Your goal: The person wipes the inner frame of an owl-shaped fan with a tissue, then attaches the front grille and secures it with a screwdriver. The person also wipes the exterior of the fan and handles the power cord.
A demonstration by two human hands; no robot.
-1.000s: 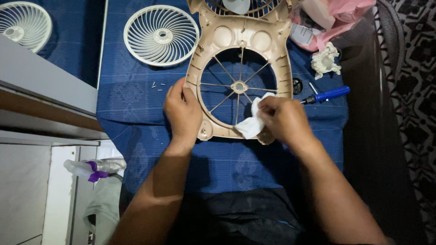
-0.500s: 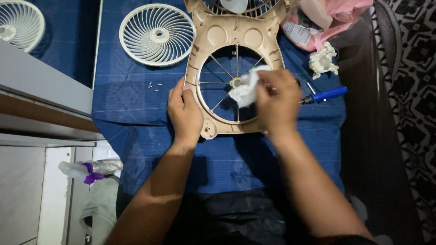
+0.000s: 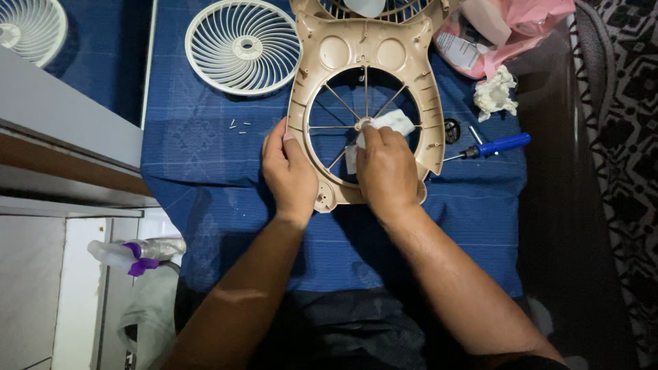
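Cloth: you have a blue patterned cloth (image 3: 205,157) spread over the bench.
Grille: your round white fan grille (image 3: 243,46) lies flat at the upper left of the cloth.
Second grille: you can see part of another white grille (image 3: 27,27) at the top left corner.
Screws: a few small screws (image 3: 239,126) lie just below your nearer grille.
Screwdriver: your blue-handled screwdriver (image 3: 495,146) lies at the right.
Wad: a crumpled white wad (image 3: 495,94) sits above your screwdriver.
Bag: a pink plastic bag (image 3: 507,27) lies at your upper right.
Bottle: a clear spray bottle with a purple collar (image 3: 133,255) lies low on your left.
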